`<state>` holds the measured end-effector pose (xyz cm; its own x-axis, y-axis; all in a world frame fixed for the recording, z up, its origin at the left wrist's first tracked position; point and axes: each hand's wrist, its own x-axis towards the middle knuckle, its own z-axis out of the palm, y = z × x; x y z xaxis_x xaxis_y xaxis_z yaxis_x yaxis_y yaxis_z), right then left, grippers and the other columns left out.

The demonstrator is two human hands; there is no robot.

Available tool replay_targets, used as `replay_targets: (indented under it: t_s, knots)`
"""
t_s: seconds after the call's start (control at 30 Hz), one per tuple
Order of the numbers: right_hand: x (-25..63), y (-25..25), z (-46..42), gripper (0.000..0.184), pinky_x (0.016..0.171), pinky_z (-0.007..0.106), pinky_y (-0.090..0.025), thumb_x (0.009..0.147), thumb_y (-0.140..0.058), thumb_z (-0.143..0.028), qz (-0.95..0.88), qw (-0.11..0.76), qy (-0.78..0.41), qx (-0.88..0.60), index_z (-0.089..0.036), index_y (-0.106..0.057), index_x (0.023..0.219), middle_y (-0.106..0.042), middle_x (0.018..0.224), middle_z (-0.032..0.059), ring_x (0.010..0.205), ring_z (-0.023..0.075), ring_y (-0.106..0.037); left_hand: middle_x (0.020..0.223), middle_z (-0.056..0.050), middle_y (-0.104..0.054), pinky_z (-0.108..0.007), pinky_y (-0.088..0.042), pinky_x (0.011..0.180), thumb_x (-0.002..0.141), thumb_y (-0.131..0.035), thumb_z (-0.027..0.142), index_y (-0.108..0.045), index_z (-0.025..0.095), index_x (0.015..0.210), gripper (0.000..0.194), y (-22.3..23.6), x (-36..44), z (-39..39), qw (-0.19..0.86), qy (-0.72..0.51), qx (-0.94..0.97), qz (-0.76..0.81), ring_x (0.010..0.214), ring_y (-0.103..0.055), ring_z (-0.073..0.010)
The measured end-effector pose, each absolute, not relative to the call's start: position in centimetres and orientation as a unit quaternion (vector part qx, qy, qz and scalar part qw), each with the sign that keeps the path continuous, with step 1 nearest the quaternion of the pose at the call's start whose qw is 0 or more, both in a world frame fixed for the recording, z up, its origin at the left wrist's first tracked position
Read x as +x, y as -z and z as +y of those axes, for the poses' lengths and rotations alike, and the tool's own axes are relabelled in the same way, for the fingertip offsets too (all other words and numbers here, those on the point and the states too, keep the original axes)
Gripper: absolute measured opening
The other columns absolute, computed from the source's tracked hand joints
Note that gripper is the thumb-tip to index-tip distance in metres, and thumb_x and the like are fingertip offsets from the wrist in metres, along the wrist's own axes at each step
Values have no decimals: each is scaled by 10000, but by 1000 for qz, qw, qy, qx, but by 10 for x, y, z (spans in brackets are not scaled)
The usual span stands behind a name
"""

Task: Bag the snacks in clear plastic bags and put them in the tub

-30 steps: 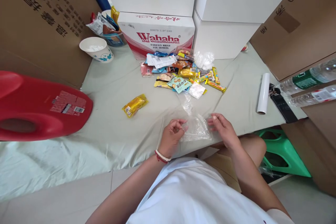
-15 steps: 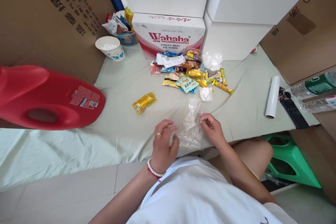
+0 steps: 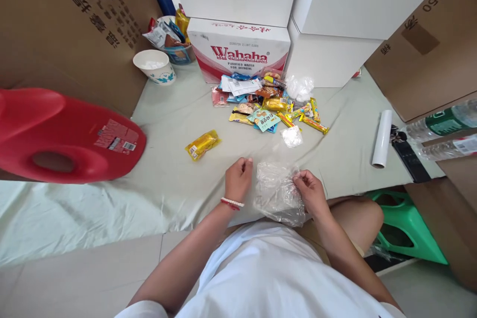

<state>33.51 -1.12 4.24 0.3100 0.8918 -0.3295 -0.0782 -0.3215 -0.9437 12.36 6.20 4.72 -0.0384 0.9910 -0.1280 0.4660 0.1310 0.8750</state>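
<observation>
The clear plastic bag [image 3: 278, 189] has just gone from a narrow, crumpled twist to a broader, flatter sheet, lying at the near edge of the table [image 3: 167, 179] between the two hands. The right hand [image 3: 311, 191] has its grip nearly closed, thumb and fingertips pinching the bag's right side. The left hand [image 3: 238, 181] has changed more: half a second ago its fingers were spread over the bag's left side, and now they are curled in, thumb against the index finger, just beside the bag—whether a fold of film sits in that grip, I cannot tell.

For the work in hand, this looks like progress in spreading the bag out, though no open mouth can be made out. Nothing else seems involved: the yellow packet [image 3: 203, 145] lies where it was, apart from the bag, and the snack pile [image 3: 261, 104] sits untouched against the Wahaha box [image 3: 240, 54].
</observation>
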Motion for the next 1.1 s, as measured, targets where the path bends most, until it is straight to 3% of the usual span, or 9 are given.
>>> replay_targets:
  t_s: [0.13,0.2,0.33,0.5,0.7,0.8,0.9,1.0,1.1]
  knots:
    - [340,-41,-11,294,474,261,-463,800,-706,-491,-346,435,-507,-658,-229,-584,852,-593,725,-21,540,141,-542,670,17,-528,-289,-388,650,875,-549,288,-607,203,822,116,-47,112,47,299,-387,600,633,644,-505,-161]
    - [341,-43,-9,228,537,281,-494,856,-638,-451,-422,403,-447,-678,-228,-596,885,-636,813,13,591,153,-573,821,-25,-589,-297,-432,700,844,-536,190,-637,202,884,109,-53,116,40,270,-434,642,571,735,-555,-169]
    - [335,-50,-7,129,792,334,-534,917,-519,-297,-607,316,-254,-683,-213,-616,913,-663,1091,93,857,196,-658,918,-38,-606,-267,-469,680,842,-530,133,-675,211,880,170,-63,137,41,406,-407,674,465,758,-584,-144]
    - [319,-53,-15,157,664,318,-512,941,-459,-216,-673,168,-130,-709,-195,-614,927,-593,1388,136,858,210,-696,881,-13,-587,-300,-498,746,855,-637,227,-651,199,913,66,-58,170,60,461,-324,632,532,707,-577,-136]
    - [309,-59,-21,189,603,293,-487,943,-483,-189,-707,37,-98,-700,-181,-652,1027,-440,1585,133,857,203,-715,1152,-61,-545,-342,-539,841,860,-696,387,-579,215,1030,269,-62,189,69,488,-266,634,537,683,-618,-102]
    - [306,-61,-21,208,631,289,-497,935,-488,-169,-714,27,-103,-692,-180,-649,1066,-496,1539,142,883,210,-719,1120,-42,-564,-311,-542,801,808,-736,328,-586,217,957,239,-62,191,72,505,-287,625,522,667,-617,-94]
    - [304,-60,-21,163,629,294,-494,921,-498,-161,-717,43,-117,-686,-192,-647,980,-514,1528,128,846,204,-717,913,-9,-625,-265,-515,738,804,-664,222,-589,197,793,79,-51,189,76,543,-319,591,505,692,-622,-113]
    - [307,-59,-21,152,637,307,-498,930,-496,-179,-712,79,-145,-682,-210,-645,930,-529,1514,109,830,202,-715,687,20,-621,-252,-463,642,811,-632,261,-608,184,731,114,-38,187,78,598,-338,528,500,612,-586,-123]
    - [316,-59,-20,165,727,326,-528,969,-509,-264,-702,149,-206,-665,-223,-667,947,-605,1401,109,947,226,-713,609,31,-597,-252,-418,589,802,-649,327,-636,170,734,172,-30,184,78,623,-342,496,500,538,-535,-114]
